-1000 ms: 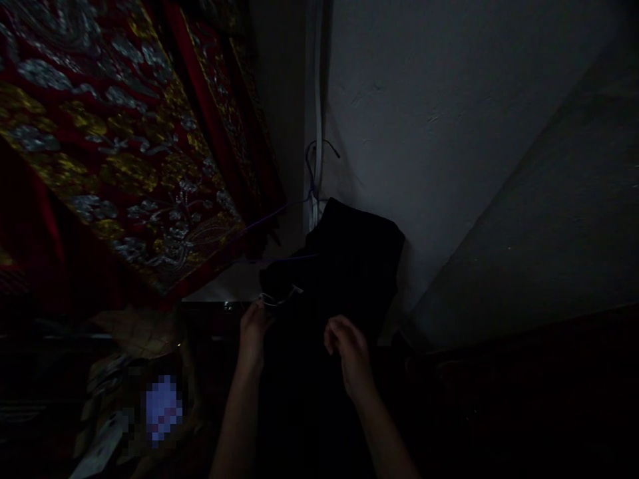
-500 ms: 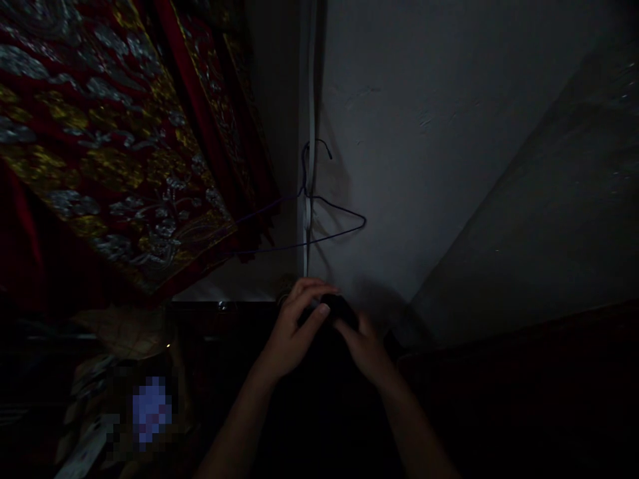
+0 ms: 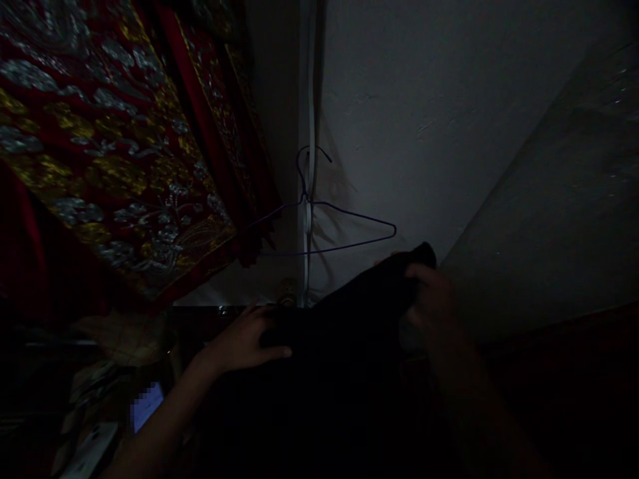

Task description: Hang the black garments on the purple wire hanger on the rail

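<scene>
A black garment (image 3: 349, 313) is stretched between my hands; its exact kind is lost in the dark. My left hand (image 3: 244, 342) grips its left side, thumb in front and the fingertips partly hidden. At the upper right corner, my right hand (image 3: 432, 293) is closed around the cloth, which is bunched there. Just above the garment hangs a thin dark purple wire hanger (image 3: 349, 211), bare, its hook by a pale cable on the wall. Neither hand touches the hanger.
A red cloth with gold and silver embroidery (image 3: 114, 153) hangs at the upper left, overlapping the hanger's left end. The pale cable (image 3: 312, 86) runs down the wall corner. At the lower left are a lit screen (image 3: 146, 406) and a white phone-like object (image 3: 92, 452).
My hands have moved apart, the left one leftward and down, the right one rightward and up, spreading the black garment. The hanger has turned slightly and shows wider.
</scene>
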The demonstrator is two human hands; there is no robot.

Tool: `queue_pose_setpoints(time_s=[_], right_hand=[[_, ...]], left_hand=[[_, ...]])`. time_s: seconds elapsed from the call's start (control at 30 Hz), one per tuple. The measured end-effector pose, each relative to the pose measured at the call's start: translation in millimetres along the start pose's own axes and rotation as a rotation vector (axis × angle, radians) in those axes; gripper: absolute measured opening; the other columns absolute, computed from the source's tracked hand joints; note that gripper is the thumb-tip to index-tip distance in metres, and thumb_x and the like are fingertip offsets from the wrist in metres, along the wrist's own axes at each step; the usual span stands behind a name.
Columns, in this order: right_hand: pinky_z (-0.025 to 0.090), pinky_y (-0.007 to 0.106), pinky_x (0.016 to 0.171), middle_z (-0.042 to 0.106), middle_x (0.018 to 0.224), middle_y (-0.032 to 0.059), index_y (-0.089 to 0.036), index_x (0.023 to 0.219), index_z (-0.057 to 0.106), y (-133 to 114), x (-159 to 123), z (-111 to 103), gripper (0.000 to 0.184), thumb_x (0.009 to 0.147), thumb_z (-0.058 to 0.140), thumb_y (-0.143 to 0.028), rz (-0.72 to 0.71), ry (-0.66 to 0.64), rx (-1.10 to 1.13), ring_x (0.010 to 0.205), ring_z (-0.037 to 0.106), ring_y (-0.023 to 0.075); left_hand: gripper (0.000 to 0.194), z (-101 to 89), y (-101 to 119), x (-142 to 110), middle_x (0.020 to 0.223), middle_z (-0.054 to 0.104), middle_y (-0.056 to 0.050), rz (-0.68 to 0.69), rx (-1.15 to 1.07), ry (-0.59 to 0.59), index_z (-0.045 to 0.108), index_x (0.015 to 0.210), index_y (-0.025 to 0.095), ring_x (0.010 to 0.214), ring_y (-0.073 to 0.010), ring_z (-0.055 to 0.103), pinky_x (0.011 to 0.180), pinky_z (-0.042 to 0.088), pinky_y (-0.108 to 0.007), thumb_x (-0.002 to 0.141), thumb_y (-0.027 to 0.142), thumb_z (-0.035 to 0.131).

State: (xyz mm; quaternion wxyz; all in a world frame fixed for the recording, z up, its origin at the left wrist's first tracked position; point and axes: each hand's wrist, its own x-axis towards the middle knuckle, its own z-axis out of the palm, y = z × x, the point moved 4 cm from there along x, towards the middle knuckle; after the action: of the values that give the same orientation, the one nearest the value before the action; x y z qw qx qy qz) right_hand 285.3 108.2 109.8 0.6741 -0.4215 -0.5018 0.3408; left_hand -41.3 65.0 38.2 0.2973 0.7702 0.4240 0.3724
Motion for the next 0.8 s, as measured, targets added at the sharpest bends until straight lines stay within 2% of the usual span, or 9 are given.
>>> queue_pose_setpoints(time_s=[0.07, 0.1, 0.17, 0.23, 0.3, 0.43, 0.57, 0.67, 0.8], right_hand=[[0.051, 0.030, 0.055, 0.065, 0.063, 0.0009, -0.023, 0.069, 0.061, 5.9, 14.8, 12.5, 0.014, 0.056, 0.064, -0.025, 0.063, 0.086, 0.097, 0.059, 0.062, 0.0191], [0.051, 0.029, 0.057, 0.065, 0.063, -0.0001, -0.023, 0.069, 0.063, 8.5, 19.8, 23.2, 0.014, 0.055, 0.065, -0.025, 0.074, 0.059, 0.108, 0.060, 0.062, 0.0183], [0.052, 0.030, 0.064, 0.067, 0.064, 0.0004, -0.022, 0.067, 0.067, 13.3, 26.5, 50.4, 0.010, 0.059, 0.068, -0.026, 0.046, -0.143, 0.047, 0.065, 0.064, 0.0191], [0.053, 0.033, 0.076, 0.072, 0.071, 0.0026, -0.021, 0.069, 0.071, 20.7, 30.6, 73.8, 0.009, 0.064, 0.069, -0.028, -0.012, -0.346, -0.058, 0.076, 0.069, 0.0224], [0.052, 0.037, 0.087, 0.076, 0.082, 0.0037, -0.022, 0.075, 0.076, 30.0, 36.7, 84.1, 0.012, 0.068, 0.069, -0.027, -0.082, -0.391, -0.169, 0.088, 0.070, 0.0249], [0.051, 0.035, 0.081, 0.077, 0.081, 0.0023, -0.023, 0.077, 0.077, 44.4, 48.0, 76.0, 0.009, 0.072, 0.069, -0.022, -0.134, -0.393, -0.292, 0.082, 0.069, 0.0236], [0.041, 0.026, 0.062, 0.067, 0.062, -0.0024, -0.019, 0.064, 0.072, 36.1, 47.1, 49.4, 0.008, 0.070, 0.070, -0.016, -0.161, -0.436, -0.320, 0.062, 0.060, 0.0164], [0.035, 0.025, 0.057, 0.059, 0.056, -0.0041, -0.018, 0.060, 0.068, 26.2, 40.1, 35.0, 0.012, 0.071, 0.070, -0.017, -0.118, -0.431, -0.318, 0.055, 0.052, 0.0134], [0.035, 0.026, 0.056, 0.060, 0.060, -0.0034, -0.018, 0.066, 0.070, 20.5, 20.3, 35.4, 0.009, 0.075, 0.068, -0.021, -0.090, -0.461, -0.281, 0.056, 0.051, 0.0137]], left_hand=[[0.027, -21.6, -6.9, 0.4, 0.108, 0.079, -0.010, -0.077, -0.004, 0.042, 0.080, 0.079, 0.028, 0.128, -0.0385, 0.060, 0.123, 0.026, -0.056, 0.060, 0.044, 0.093], [0.025, -30.7, -10.7, 0.3, 0.115, 0.077, -0.010, -0.116, -0.002, 0.059, 0.081, 0.079, 0.028, 0.137, -0.0383, 0.053, 0.125, 0.020, -0.056, 0.063, 0.044, 0.091], [0.021, -47.1, -18.8, -0.9, 0.127, 0.073, -0.010, -0.183, -0.008, 0.122, 0.081, 0.076, 0.028, 0.147, -0.0371, 0.040, 0.127, 0.015, -0.055, 0.069, 0.046, 0.086], [0.023, -60.9, -28.1, -3.5, 0.132, 0.070, -0.010, -0.242, -0.065, 0.208, 0.080, 0.075, 0.026, 0.147, -0.0370, 0.040, 0.128, 0.013, -0.054, 0.071, 0.048, 0.085], [0.025, -72.0, -37.5, -6.4, 0.130, 0.071, -0.011, -0.279, -0.127, 0.283, 0.080, 0.078, 0.025, 0.144, -0.0372, 0.043, 0.128, 0.012, -0.053, 0.068, 0.046, 0.086], [0.029, -87.4, -47.8, -6.4, 0.126, 0.072, -0.010, -0.222, -0.025, 0.350, 0.080, 0.098, 0.024, 0.144, -0.0354, 0.042, 0.128, 0.013, -0.051, 0.074, 0.039, 0.081], [0.020, -93.2, -43.5, 1.4, 0.127, 0.070, -0.011, -0.187, 0.011, 0.491, 0.078, 0.094, 0.022, 0.134, -0.0345, 0.052, 0.126, 0.021, -0.047, 0.079, 0.035, 0.073], [0.020, -89.3, -19.5, 13.7, 0.131, 0.068, -0.011, -0.088, 0.075, 0.584, 0.075, 0.095, 0.022, 0.131, -0.0324, 0.055, 0.123, 0.027, -0.045, 0.086, 0.036, 0.065], [0.025, -81.6, 31.1, 34.6, 0.122, 0.070, -0.008, 0.066, 0.219, 0.629, 0.069, 0.106, 0.022, 0.118, -0.0286, 0.062, 0.111, 0.041, -0.041, 0.094, 0.035, 0.052]])
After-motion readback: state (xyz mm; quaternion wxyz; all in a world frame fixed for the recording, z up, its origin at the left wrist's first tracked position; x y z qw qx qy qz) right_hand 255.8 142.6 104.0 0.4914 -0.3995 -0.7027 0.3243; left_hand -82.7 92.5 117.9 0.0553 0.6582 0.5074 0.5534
